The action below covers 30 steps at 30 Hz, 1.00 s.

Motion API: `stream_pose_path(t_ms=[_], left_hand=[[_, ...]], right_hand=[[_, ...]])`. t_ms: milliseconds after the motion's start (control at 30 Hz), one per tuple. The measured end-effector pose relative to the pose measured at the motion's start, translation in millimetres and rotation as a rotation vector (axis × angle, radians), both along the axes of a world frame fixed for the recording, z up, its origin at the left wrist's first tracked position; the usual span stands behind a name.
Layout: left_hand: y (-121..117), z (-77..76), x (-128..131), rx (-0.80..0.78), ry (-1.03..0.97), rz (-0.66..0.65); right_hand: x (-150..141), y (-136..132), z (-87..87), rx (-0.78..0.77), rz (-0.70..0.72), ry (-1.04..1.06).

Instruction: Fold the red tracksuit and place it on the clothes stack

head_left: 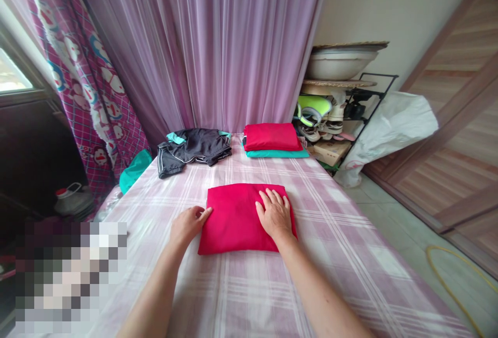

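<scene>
"What are the hands doing?"

"The left hand [188,226] rests on its side, loosely curled, its fingers [204,214] touching the left edge of a folded red cloth [237,218]. The right hand [275,215] lies flat on the cloth's right half, its fingers [272,198] slightly spread."

"Does either one grip it?"

"No. Both hands are open, and neither has hold of anything."

"Where is the cloth?"

"On a bed [342,255] with a pink plaid sheet, about midway across, with both arms reaching in from the near side."

"How much room is around it?"

"Plaid sheet runs out on every side. The bed's right edge meets a tiled floor [383,213]. Well beyond the hands lie a black garment [192,148] and a red folded piece [271,137] stacked on a teal one [277,153], against a lilac curtain [218,42]."

"Any containers?"

"A white basin [340,63] sits on top of a shoe rack [342,104] at far right, its inside hidden. A plastic jug [73,200] stands off the bed's left side."
</scene>
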State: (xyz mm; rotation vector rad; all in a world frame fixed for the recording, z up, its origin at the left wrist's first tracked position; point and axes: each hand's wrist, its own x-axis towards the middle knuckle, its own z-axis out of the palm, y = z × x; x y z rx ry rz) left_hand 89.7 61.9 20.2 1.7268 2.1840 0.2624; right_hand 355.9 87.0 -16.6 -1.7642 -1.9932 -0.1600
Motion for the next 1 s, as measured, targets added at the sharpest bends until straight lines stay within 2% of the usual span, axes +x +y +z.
stream_pose_path(t_ms=[167, 467, 833, 1000], left_hand=[[9, -2.1, 1, -0.032, 0.005, 0.015], [22, -1.0, 4, -0.097, -0.013, -0.031], [4, -3.1, 22, 0.076, -0.015, 0.1], [0, 1.9, 29, 0.171, -0.046, 0.115]], right_hand=[[0, 0, -0.5, 0.01, -0.005, -0.001], [0, -1, 0.4, -0.003, -0.004, 0.001], [0, 0, -2.4, 0.026, 0.001, 0.005], [0, -1, -2.2, 0.021, -0.005, 0.009]])
